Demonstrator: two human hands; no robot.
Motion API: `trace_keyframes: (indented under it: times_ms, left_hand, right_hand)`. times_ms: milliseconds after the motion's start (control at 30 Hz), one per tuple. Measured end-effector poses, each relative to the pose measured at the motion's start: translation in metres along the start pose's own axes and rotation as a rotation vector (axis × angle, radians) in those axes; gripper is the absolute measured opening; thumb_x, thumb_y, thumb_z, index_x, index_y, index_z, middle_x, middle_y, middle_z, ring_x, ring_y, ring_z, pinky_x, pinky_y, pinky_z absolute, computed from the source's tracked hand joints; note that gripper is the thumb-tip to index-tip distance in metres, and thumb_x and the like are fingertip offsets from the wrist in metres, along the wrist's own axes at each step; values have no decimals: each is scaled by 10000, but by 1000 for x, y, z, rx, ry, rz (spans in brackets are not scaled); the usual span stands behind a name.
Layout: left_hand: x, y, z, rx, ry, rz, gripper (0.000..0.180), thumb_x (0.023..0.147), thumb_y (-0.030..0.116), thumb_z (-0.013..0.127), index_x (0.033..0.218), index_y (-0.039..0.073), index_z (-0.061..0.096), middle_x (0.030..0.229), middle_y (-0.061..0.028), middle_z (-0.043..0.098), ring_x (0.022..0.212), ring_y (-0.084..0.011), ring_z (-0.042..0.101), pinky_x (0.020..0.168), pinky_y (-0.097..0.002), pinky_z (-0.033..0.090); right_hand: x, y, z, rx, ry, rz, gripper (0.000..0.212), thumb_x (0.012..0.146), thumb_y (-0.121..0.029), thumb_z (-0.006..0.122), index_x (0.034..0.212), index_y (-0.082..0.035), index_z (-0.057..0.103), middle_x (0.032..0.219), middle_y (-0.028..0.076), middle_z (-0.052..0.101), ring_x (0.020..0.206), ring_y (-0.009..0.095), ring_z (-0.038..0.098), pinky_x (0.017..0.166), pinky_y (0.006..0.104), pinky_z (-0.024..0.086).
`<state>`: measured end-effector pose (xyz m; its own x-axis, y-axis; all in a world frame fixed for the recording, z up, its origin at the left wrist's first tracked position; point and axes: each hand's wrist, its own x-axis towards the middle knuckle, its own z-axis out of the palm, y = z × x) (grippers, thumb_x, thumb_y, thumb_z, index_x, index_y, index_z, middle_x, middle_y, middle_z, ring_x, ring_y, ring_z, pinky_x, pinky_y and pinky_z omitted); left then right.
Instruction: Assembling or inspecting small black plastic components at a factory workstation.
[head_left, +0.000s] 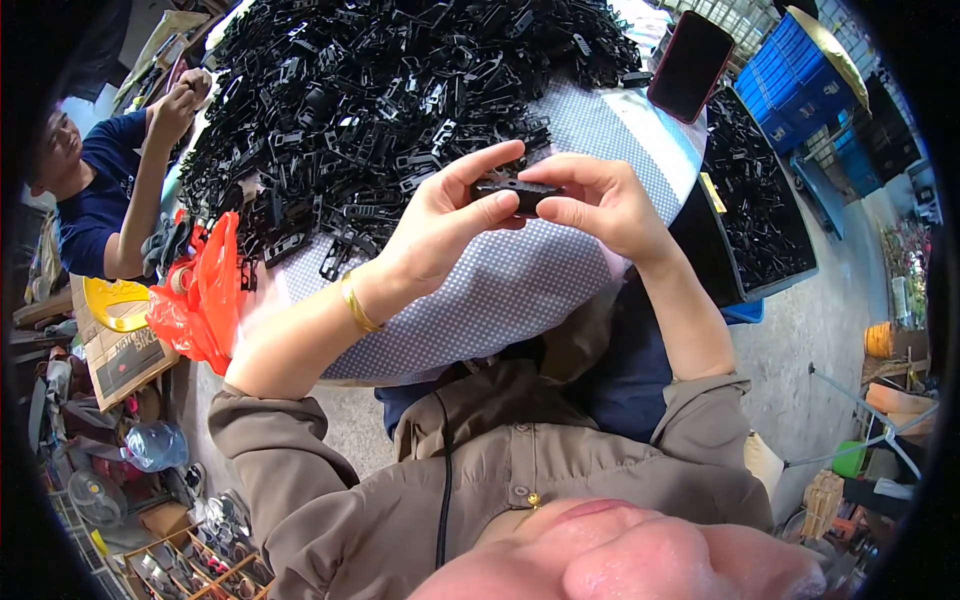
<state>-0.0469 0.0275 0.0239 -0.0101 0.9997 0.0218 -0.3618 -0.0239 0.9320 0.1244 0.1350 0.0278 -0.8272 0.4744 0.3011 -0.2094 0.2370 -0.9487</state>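
Cloth-covered worktop (470, 300) forms the ground. Left grip (440, 220) and right grip (608, 208) both pinch one small black part (530, 199) above its near side. Clockwise from this part: a phone (690, 67), two o'clock; a parts-filled bin (703, 247), three; a red bag (208, 300), between eight and nine; heaped black pieces (380, 90), ten to twelve.

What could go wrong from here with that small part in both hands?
The small elongated black part is held between the fingers of the left hand and right hand. If it slips, it might be hard to pick out from the large heap of similar black pieces.

The dark-screened phone with a red edge appears near the right side of the table covered in dotted cloth; a bump might knock it off.
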Motion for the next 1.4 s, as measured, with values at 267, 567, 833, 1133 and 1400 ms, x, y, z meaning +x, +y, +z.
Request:
trace_keyframes:
  times_ms: [267, 567, 833, 1133, 1400]
  left_hand:
    - [0, 7, 4, 49, -94, 19, 417, 885, 132, 536, 1255, -17, 412, 1042, -132, 562, 954, -192, 585, 859, -324, 501]
    - [-24, -21, 36, 1258, -893, 685, 494, 769, 79, 595, 1236, 25, 445, 1174, -167, 507, 1173, -321, 426, 975, -439, 348]
    - [-18, -22, 24, 1148, -776, 669, 542, 748, 113, 637, 1241, 29, 431, 1182, -167, 497, 1159, -326, 436, 965, -432, 361]
    - [1, -8, 8, 524, -1, 115, 409, 876, 43, 517, 1263, -17, 396, 1161, -138, 530, 1002, -182, 571, 865, -290, 482]
    - [7, -15, -2, 38, 66, -18, 350, 910, 136, 499, 1241, 40, 439, 1089, -76, 568, 964, -132, 569, 819, -285, 504]
  right_hand:
    - [11, 10, -25, 112, -125, 79, 273, 883, -242, 552, 976, -2, 641, 894, 95, 644, 799, 161, 628, 715, 269, 518]
    - [89, 69, -103, -1447, 470, 103, 382, 792, -394, 590, 849, -23, 662, 878, 148, 642, 809, 273, 634, 679, 367, 511]
    - [80, 64, -91, -1478, 420, 155, 306, 673, -297, 596, 765, -11, 659, 816, 160, 621, 766, 303, 625, 688, 395, 512]
    - [22, 25, -39, -731, 375, -107, 242, 779, -133, 629, 931, 54, 612, 794, 88, 606, 656, 160, 555, 596, 261, 447]
    - [8, 9, 16, -733, 47, -131, 272, 772, -173, 637, 983, -1, 620, 804, 76, 602, 644, 177, 555, 606, 299, 463]
